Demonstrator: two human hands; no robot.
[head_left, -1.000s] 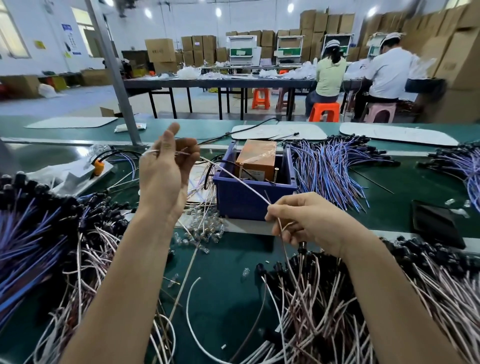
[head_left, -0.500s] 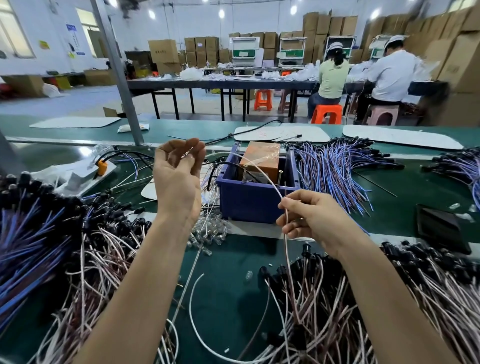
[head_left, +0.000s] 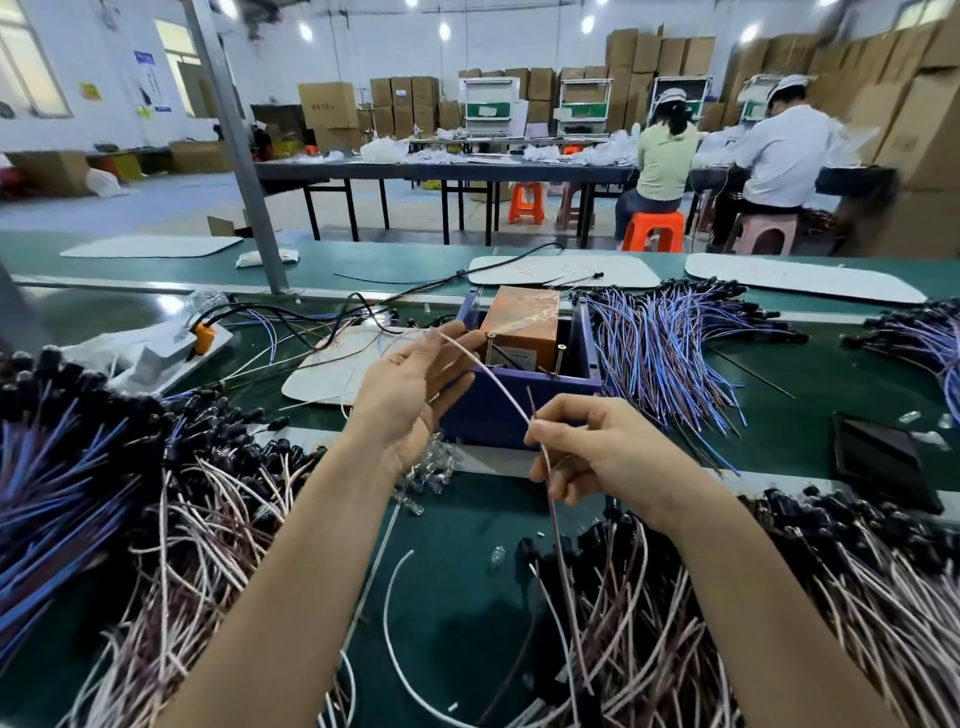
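L hand (head_left: 410, 400) pinches a pinkish wire's (head_left: 498, 385) far end, R hand (head_left: 597, 447) pinches it nearer, blue bin (head_left: 488, 426) right behind.

Centre frame: left hand (head_left: 410, 395) was raised, fingertips pinching the upper end of a pale pink wire (head_left: 491, 376). The wire ran down and to the right to the right hand (head_left: 608, 452), which pinched it between thumb and forefinger; below that it hung toward the wire pile (head_left: 675, 597) at lower right. Behind both hands stood a blue bin (head_left: 498, 415) holding an orange box (head_left: 522, 322). A blue-purple wire bundle (head_left: 660, 353) lay right of the bin. Small clear bulbs (head_left: 436, 467) lay on the green table (head_left: 457, 571) under the left wrist.
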